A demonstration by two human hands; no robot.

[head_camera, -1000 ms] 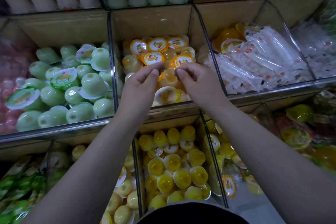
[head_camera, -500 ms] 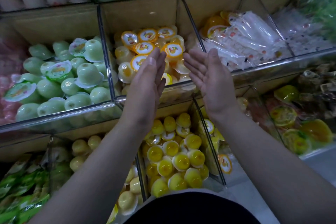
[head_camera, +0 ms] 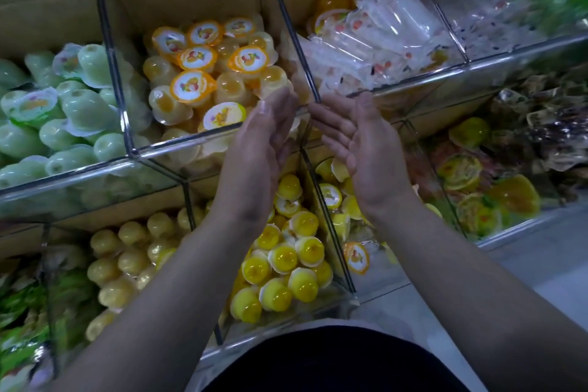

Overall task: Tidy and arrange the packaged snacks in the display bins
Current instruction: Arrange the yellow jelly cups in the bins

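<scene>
acrylic display bins, listed from the hands outward. left hand (head_camera: 254, 151) and right hand (head_camera: 362, 149): both flat, fingers straight, palms facing each other, apart, holding nothing (raised over the front rim of the upper middle bin (head_camera: 178, 144)). orange-lidded jelly cups (head_camera: 197, 73): heaped in that bin, just beyond the fingertips. yellow jelly cups (head_camera: 286, 259): bin below the wrists. green jelly cups (head_camera: 79, 111): bin to the left. clear stick packs (head_camera: 381, 41): bin to the right.

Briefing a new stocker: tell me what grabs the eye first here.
The left hand and right hand hover open, palms facing, at centre. Behind them lie orange-lidded jelly cups, with green jelly cups to the left and yellow jelly cups below.
</scene>
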